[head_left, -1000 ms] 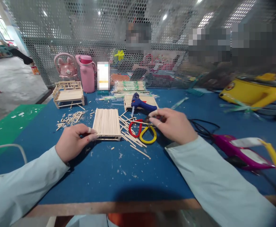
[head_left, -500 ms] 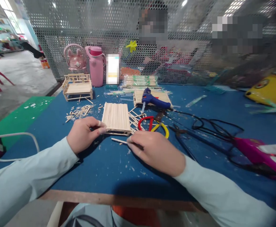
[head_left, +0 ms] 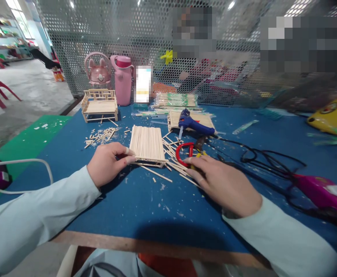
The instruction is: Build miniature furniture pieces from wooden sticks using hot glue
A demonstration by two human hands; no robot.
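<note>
Right hand (head_left: pixel 226 184) moved from loose stick (head_left: pixel 157 173) to red-handled tool (head_left: pixel 178 154)

Its thumb and fingers sat at the tool; whether they gripped, I could not tell. The stick lay on the surface (head_left: pixel 145 207) before the slatted panel (head_left: pixel 147 142), whose near-left corner the left hand (head_left: pixel 107 163) pinched.

Head-worn view, forward and down over blue tabletop (head_left: pixel 157 207).
</note>
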